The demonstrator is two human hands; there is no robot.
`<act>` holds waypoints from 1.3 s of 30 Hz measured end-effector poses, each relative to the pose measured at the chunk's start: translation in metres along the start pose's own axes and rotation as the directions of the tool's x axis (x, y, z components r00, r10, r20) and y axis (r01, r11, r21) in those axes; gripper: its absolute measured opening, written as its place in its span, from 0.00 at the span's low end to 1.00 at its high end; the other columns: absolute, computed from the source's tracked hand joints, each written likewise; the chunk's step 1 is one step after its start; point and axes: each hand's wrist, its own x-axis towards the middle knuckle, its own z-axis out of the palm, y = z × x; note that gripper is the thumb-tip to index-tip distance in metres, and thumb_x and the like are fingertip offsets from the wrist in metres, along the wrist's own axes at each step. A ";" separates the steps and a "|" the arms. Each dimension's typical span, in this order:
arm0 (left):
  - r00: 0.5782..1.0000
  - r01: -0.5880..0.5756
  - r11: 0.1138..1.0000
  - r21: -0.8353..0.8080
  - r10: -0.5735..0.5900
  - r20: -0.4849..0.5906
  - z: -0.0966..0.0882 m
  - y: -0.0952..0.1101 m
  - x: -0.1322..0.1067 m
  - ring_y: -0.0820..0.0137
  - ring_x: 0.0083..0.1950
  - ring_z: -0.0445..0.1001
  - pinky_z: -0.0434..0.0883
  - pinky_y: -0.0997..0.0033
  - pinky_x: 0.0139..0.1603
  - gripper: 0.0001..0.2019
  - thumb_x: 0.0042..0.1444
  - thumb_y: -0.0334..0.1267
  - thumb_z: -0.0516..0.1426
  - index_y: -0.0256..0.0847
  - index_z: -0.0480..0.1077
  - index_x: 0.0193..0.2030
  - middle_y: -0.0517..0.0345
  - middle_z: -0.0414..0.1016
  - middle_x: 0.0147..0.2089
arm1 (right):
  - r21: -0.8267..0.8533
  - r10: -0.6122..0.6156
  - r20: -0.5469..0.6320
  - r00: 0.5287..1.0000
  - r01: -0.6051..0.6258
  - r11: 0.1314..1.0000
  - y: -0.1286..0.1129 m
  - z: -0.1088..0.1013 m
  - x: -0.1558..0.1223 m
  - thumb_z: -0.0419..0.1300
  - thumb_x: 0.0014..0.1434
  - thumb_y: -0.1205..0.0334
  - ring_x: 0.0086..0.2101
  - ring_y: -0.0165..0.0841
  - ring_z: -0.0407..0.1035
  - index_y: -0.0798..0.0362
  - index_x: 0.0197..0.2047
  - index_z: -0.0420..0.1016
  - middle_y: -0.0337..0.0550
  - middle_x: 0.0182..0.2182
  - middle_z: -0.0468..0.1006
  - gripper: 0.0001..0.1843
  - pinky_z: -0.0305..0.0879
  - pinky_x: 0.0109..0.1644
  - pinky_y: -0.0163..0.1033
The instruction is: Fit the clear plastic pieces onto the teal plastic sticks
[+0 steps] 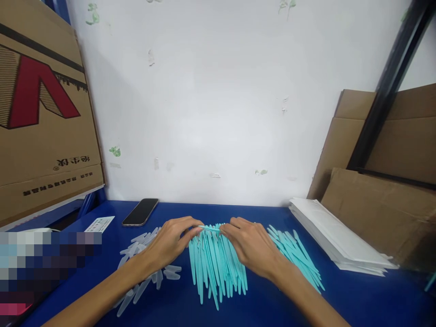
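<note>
My left hand [172, 240] and my right hand [250, 243] meet over a fanned row of turquoise plastic sticks [216, 268] on the blue table [190, 309]. Between the fingertips of both hands lies one turquoise stick [208, 228], held sideways at each end across the top of the row. A second heap of turquoise sticks [296, 256] lies to the right of my right hand. Under and left of my left wrist lie several clear frosted plastic pieces [150, 272].
A black phone [140, 212] and a small white card [99, 224] lie at the back left. A stack of white bags [335, 238] sits at the right, with cardboard sheets [374, 213] behind. A large cardboard box [41, 113] stands left, against a white wall.
</note>
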 end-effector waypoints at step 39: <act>0.666 0.311 0.947 0.083 -0.279 0.692 -0.064 -0.005 0.006 0.70 0.29 0.70 0.60 0.74 0.25 0.19 0.42 0.51 0.68 0.45 0.79 0.40 0.61 0.77 0.31 | 0.056 0.571 0.303 0.763 -0.612 0.789 0.063 -0.019 -0.008 0.58 0.63 0.56 0.33 0.38 0.75 0.52 0.43 0.79 0.47 0.32 0.81 0.12 0.56 0.30 0.35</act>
